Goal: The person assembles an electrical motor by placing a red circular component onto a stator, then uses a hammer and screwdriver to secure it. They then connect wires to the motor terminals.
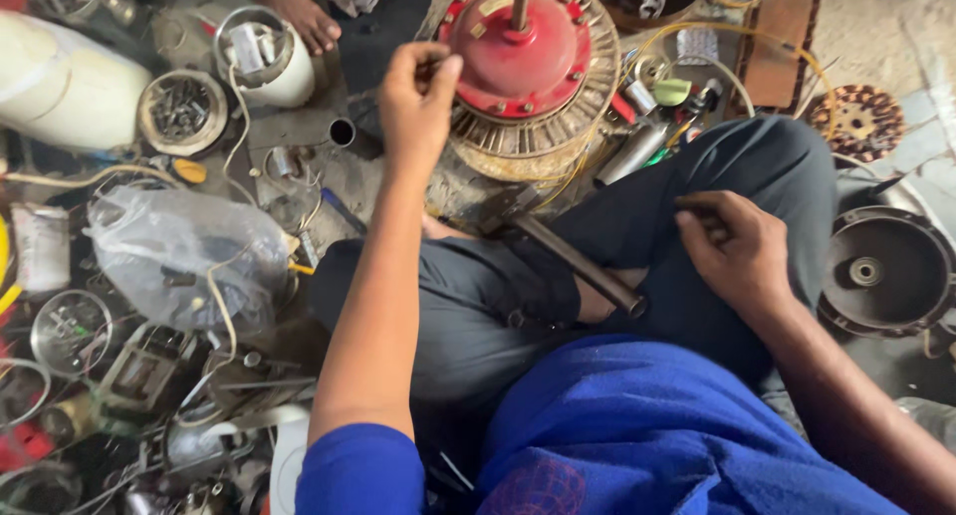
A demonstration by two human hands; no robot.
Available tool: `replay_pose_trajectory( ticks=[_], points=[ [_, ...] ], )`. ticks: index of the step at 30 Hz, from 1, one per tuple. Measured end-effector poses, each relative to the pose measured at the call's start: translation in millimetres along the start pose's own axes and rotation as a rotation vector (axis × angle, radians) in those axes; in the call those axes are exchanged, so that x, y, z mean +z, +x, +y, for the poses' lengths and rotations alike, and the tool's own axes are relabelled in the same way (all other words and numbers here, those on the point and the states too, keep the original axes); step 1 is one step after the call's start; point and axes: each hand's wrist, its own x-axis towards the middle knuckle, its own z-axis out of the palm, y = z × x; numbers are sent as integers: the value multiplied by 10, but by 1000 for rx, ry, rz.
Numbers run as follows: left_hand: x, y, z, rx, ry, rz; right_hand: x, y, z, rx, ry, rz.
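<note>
From the head camera, the left hand [418,97] is pinched shut on something small, too hidden to name, at the rim of the round red metal motor housing [518,52], which sits on the floor between the knees. The right hand [742,251] rests curled on the dark trouser leg, its fingers apparently closed on a thin dark object, near the dark steel pipe [583,266]. The housing looks heavy, rigid and greasy, best gripped by its ribbed outer ring.

The red motor housing [518,52] is cut off by the top edge. Just left of it, the left hand [418,102] pinches something too small to identify. The right hand [737,246], below-right of it, hides its contents.
</note>
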Motion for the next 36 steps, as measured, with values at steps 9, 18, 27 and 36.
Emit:
replay_pose_trajectory(
  ticks=[9,18,27,36],
  points=[
    [-357,-1258,877,-416,560,-451,733,138,-358,87,-78,-899],
    [491,-2439,659,185,1334,-1174,474,577,-269,-139,-363,-1081],
    [353,-2582,441,88,1291,-1229,466,276,-190,-25,-83,-959],
    [257,-2103,1057,-211,943,-957,642,114,237,-291,213,-337]
  ],
)
